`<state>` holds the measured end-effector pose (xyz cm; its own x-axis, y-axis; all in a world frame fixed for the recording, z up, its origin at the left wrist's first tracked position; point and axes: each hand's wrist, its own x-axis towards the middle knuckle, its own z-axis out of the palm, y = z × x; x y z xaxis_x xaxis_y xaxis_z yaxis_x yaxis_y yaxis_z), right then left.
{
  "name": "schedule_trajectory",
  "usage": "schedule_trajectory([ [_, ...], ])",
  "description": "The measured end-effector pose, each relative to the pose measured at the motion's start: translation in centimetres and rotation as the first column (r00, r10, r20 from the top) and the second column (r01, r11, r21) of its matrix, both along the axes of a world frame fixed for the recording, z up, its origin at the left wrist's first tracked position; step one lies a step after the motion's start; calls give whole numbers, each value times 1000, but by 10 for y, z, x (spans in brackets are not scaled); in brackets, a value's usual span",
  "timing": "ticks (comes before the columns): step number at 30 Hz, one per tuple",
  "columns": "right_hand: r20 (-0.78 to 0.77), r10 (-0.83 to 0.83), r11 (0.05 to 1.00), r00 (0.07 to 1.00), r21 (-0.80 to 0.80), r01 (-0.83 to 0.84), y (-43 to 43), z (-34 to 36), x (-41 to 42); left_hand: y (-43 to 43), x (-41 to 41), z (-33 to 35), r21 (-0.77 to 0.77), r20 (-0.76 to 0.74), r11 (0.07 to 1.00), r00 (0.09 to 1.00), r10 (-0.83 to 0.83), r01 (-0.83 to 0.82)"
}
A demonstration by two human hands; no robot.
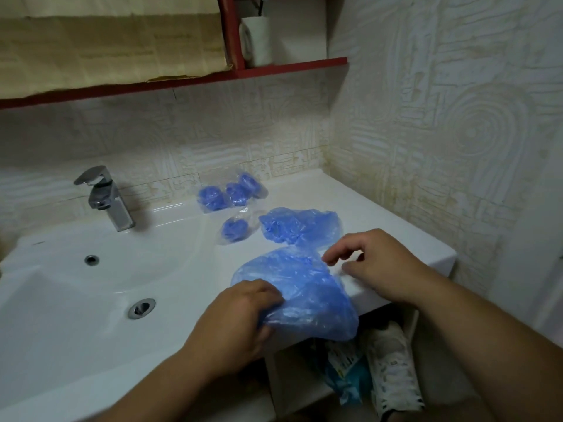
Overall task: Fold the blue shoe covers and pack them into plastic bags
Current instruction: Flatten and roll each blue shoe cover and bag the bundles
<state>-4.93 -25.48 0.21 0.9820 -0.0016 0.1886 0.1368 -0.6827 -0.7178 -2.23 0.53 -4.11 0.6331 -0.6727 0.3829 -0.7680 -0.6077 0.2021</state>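
Observation:
A loose blue shoe cover (300, 287) lies spread over the front edge of the white counter (380, 220). My left hand (243, 315) grips its near left edge. My right hand (380, 263) hovers at its right side, fingers apart and curled, holding nothing that I can see. A second loose blue shoe cover (300, 226) lies just behind the first. Farther back lie clear plastic bags with folded blue covers inside: one single bag (234, 229) and a cluster of three (231, 193) near the wall.
The white sink basin (91, 284) with a chrome tap (106, 199) fills the left side. A red shelf (189, 82) with a white mug (257, 41) hangs above. A patterned wall closes the right. A white shoe (393, 367) sits below the counter.

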Motion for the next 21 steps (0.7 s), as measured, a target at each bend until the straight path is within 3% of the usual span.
schedule_trajectory([
  [5,-191,179,953,965,-210,-219,-3,-9,2,2,5,-1,-43,-16,999,1000,-1,0],
  [8,-229,216,951,949,-170,-258,-7,-17,6,1,5,2,-118,-170,992,985,20,-40],
  [12,-149,194,977,970,-61,-204,0,-22,10,-1,8,14,-265,-417,929,899,132,-259],
  [16,-65,24,999,998,37,-22,9,-27,20,-2,12,28,-335,-640,798,742,199,-502],
  [21,-86,-119,986,989,106,128,18,-29,28,2,27,23,-223,-642,686,634,432,-692],
])
